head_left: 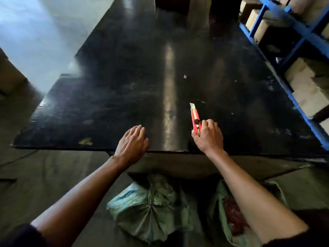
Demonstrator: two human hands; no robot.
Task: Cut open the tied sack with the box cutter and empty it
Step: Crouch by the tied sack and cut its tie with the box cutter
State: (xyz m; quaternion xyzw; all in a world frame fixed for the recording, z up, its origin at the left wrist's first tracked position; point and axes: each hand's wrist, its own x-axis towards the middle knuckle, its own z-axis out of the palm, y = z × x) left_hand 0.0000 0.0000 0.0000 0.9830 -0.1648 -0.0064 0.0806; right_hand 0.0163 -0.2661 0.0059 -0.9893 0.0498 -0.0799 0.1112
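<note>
A green woven sack [151, 207] with its mouth gathered and tied stands on the floor below the table's near edge, between my forearms. My right hand [209, 136] is closed around a red box cutter [195, 118] over the near part of the black table [110, 97]; its blade is extended and points away from me. My left hand [132, 141] rests flat on the table's front edge, fingers together, holding nothing. A second green sack [229, 214], open and showing red contents, sits to the right under my right forearm.
A blue metal rack [292, 50] holding several cardboard boxes runs along the table's right side. Another cardboard box [8, 75] stands at the far left. A small scrap [185, 76] lies on the tabletop. Grey concrete floor lies left of the table.
</note>
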